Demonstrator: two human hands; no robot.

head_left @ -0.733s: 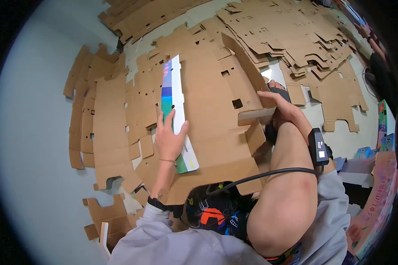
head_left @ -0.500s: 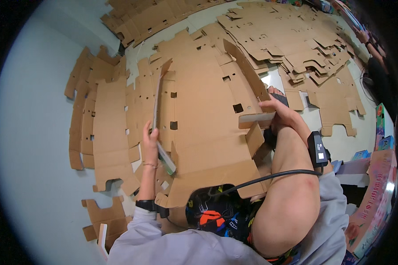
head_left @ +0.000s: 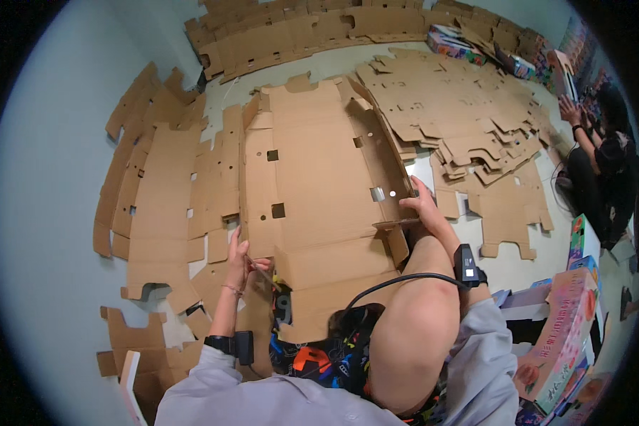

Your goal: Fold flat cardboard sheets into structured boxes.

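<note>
Sheets of flat brown cardboard (head_left: 160,213), notched, at left. Left hand (head_left: 238,257), pinching near-left flap (head_left: 261,263) of half-folded cardboard tray (head_left: 323,170); long, smooth, square-holed, centred, sides raised. Right hand (head_left: 425,206) at near end of right wall (head_left: 378,145), thumb and finger parted, grip unclear. Jagged, layered cardboard stack (head_left: 451,96) beyond; pink carton (head_left: 559,334), lower right.

Bluish wall (head_left: 57,213) — at left, pale floor (head_left: 326,64)

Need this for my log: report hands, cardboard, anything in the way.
Left hand and right hand at opposite sides of cardboard sheet. Side walls raised. Black cable crosses near flap.
</note>
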